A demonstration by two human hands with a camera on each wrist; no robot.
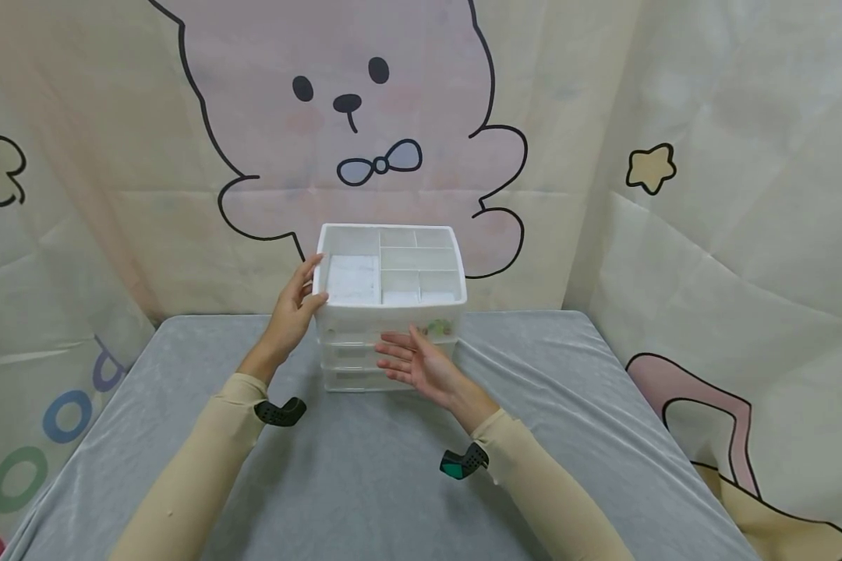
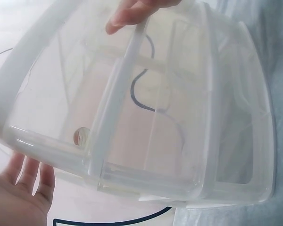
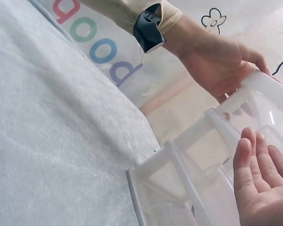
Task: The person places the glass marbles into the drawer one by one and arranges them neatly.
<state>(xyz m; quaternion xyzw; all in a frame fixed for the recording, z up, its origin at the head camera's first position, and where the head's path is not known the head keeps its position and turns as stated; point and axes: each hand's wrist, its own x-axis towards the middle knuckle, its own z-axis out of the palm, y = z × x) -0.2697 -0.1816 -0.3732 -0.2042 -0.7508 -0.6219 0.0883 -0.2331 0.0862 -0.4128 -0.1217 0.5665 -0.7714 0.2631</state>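
Observation:
A white plastic drawer organizer (image 1: pixel 393 315) stands on the cloth, with see-through drawers below and a divided tray (image 1: pixel 354 276) on top. My left hand (image 1: pixel 291 315) grips its upper left edge, the thumb at the front corner and the fingers along the side. My right hand (image 1: pixel 428 370) is held up before the drawer fronts, palm turned left, fingers straight and holding nothing. In the right wrist view, the right hand (image 3: pixel 266 193) appears close to the drawers. A small green print (image 1: pixel 438 327) shows on the top drawer's front.
A grey velvety cloth (image 1: pixel 365 483) covers the table. Light fabric walls surround it, with a large pink bear drawing (image 1: pixel 351 47) behind and a yellow star (image 1: pixel 651 168) at right. Black devices (image 1: pixel 281 412) sit on both wrists.

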